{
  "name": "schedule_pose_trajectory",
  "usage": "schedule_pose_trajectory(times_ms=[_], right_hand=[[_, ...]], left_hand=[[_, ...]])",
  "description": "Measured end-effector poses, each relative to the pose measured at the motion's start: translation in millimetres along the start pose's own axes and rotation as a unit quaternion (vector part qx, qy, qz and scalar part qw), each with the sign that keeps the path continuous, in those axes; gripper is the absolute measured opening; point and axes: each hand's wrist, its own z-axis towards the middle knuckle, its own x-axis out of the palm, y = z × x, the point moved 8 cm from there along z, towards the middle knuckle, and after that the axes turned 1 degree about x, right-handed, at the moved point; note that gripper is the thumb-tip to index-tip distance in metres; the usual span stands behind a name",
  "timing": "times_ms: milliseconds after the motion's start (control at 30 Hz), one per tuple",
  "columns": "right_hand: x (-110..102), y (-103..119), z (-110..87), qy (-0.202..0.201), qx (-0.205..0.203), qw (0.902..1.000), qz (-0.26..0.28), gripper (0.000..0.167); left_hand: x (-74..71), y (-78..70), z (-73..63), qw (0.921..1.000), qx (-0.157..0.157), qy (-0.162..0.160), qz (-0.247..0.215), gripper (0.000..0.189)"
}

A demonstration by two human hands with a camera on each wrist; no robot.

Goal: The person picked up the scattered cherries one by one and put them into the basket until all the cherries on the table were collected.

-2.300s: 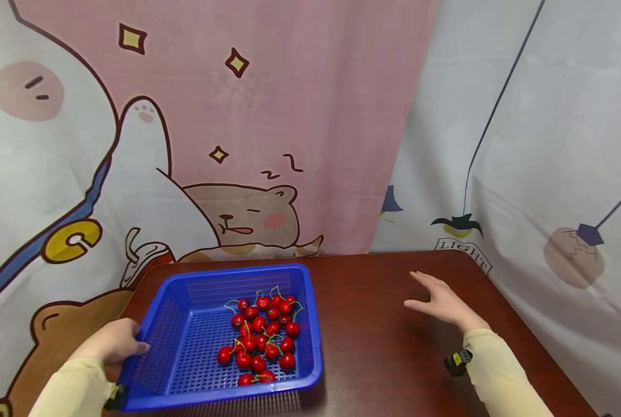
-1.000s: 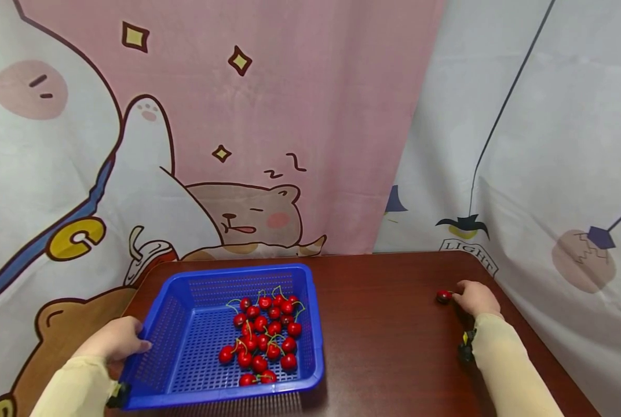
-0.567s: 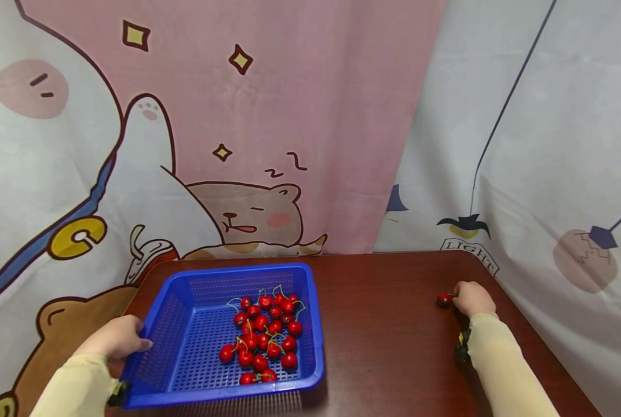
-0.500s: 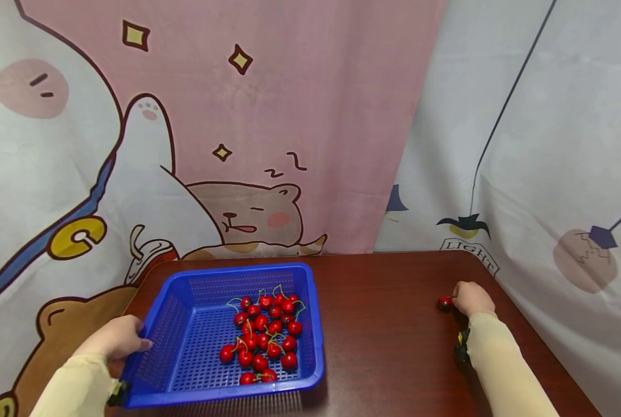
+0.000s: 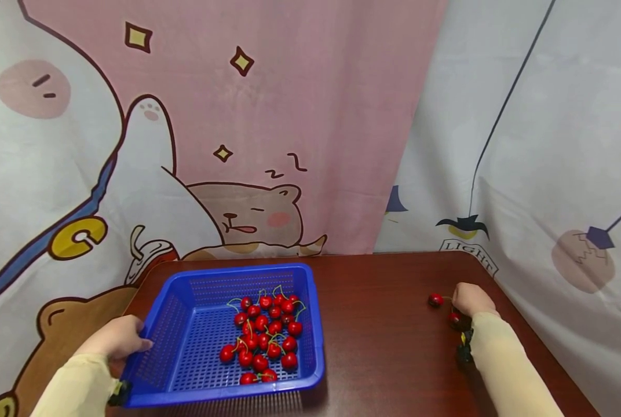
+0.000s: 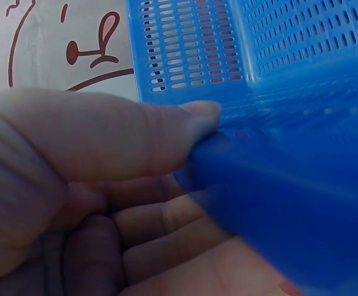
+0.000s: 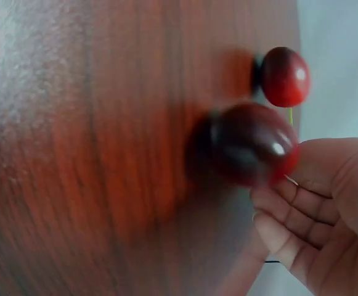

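My left hand (image 5: 113,337) grips the left rim of a blue plastic basket (image 5: 313,324), thumb over the edge and fingers beneath it in the left wrist view. Several red cherries (image 5: 260,341) with green stems lie in the basket's right half. Over the table's right side, my right hand (image 5: 474,298) pinches thin stems. Two cherries are on these stems: one (image 5: 435,300) is left of the fingers, the other (image 5: 455,318) partly under the hand. In the right wrist view, the nearer dark cherry (image 7: 252,145) hides part of the fingertips.
The dark brown wooden table (image 5: 373,324) extends between the basket and my right hand. A printed curtain (image 5: 342,127) with cartoon animals rises right behind the table's back edge and along the sides.
My right hand, earlier raised with fingers spread, has come down and right and pinched cherry stems. A second cherry now shows below the hand. The left hand and basket stay put.
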Motion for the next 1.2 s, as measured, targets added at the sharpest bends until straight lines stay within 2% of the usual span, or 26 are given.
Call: schedule_pose_trajectory(times_ms=[133,267,600,700,833,1000,1200], right_hand=[[-9,10,-0.7,-0.023,-0.026,0.9992,0.022,0.011],[-23,29,-1.2,-0.032,-0.039,0.9973,0.053,0.007],[-70,109,-0.9,-0.083,-0.105,0.9876,0.081,0.006],[-82,138,-3.1,-0.103,-0.134,0.9809,0.096,0.005],[-89,176,-6.2,-0.109,-0.158,0.9720,0.136,0.003],[-89,226,-11.9,-0.110,-0.185,0.9572,0.193,0.005],[-78,285,-19.1,-0.108,-0.228,0.9393,0.232,0.005]], left_hand=[[-0.5,-1.2,-1.3,1.0000,0.006,-0.003,0.007,0.035],[-1.0,-2.0,-1.5,0.9998,0.012,-0.007,0.012,0.034],[-0.1,-2.5,-1.2,0.9999,0.014,-0.008,0.003,0.031],[-0.7,-3.7,-1.8,0.9998,0.019,-0.011,0.004,0.028],[-1.1,-5.0,-3.3,0.9995,0.027,-0.016,0.001,0.026],[-0.4,-5.2,-3.9,0.9994,0.029,-0.018,-0.007,0.025],[2.5,-2.1,-2.5,0.9996,0.012,-0.004,-0.026,0.034]])
